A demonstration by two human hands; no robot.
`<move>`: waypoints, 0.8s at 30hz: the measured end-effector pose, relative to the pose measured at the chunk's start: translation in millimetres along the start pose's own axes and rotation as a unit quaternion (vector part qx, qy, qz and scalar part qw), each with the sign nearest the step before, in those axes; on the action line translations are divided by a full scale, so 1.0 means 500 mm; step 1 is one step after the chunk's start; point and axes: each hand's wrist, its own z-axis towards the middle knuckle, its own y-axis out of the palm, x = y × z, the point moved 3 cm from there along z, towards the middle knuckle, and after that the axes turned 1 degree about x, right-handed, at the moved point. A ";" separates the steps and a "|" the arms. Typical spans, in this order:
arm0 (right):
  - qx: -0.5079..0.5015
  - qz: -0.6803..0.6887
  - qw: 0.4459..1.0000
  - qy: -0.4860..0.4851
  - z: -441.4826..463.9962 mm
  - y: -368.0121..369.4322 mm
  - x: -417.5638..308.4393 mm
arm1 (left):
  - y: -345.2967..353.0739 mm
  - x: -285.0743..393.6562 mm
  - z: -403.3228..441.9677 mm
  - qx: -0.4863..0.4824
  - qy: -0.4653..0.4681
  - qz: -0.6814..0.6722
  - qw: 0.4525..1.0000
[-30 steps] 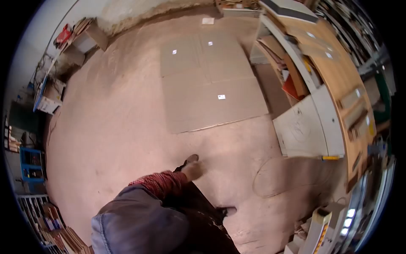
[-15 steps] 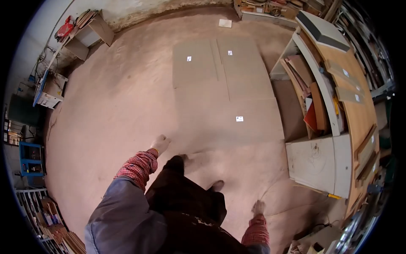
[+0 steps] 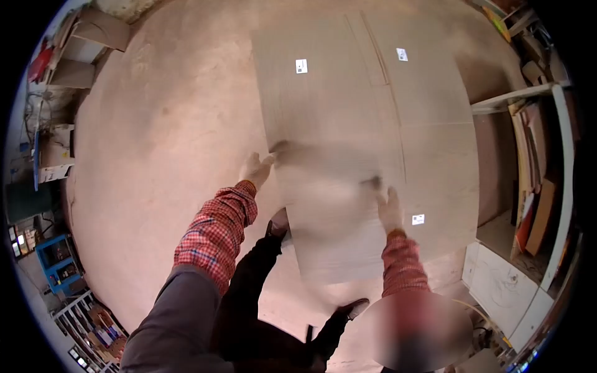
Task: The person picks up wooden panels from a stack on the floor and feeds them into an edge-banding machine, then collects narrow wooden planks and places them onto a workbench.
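Flat grey-brown boards [image 3: 329, 112] with white labels lie on the floor in front of me. My left hand [image 3: 257, 170] hangs beside the left edge of the boards, its fingers apart and nothing held. Above the boards, near the lower right label [image 3: 418, 219], is my right hand [image 3: 391, 210], slightly blurred, with fingers apart and empty. Dark shadows of both hands fall on the boards. Whether either hand touches a board, I cannot tell.
At the right stands a white cabinet [image 3: 501, 285] with upright panels [image 3: 530, 149] on its shelf. A blue rack [image 3: 58, 263] is at the left. My shoes [image 3: 279, 222] are near the boards' front edge. A wooden stand [image 3: 101, 28] is at the upper left.
I have moved closer to the boards, which look larger. My left hand has come to their left edge, and my right hand has reached forward over them from the lower right.
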 end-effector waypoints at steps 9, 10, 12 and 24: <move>0.099 -0.035 0.994 -0.037 0.359 0.037 -0.258 | -0.020 0.120 0.160 -0.070 -0.080 -0.243 0.964; 0.078 -0.062 0.995 0.016 0.357 0.051 -0.267 | 0.010 0.100 0.187 -0.034 -0.085 -0.286 0.954; 0.080 0.086 0.993 -0.001 0.301 0.086 -0.252 | 0.020 0.068 0.199 0.010 -0.094 -0.296 0.950; -0.227 0.132 0.958 0.118 -0.083 0.086 -0.141 | -0.126 -0.205 -0.207 0.000 -0.119 -0.190 0.974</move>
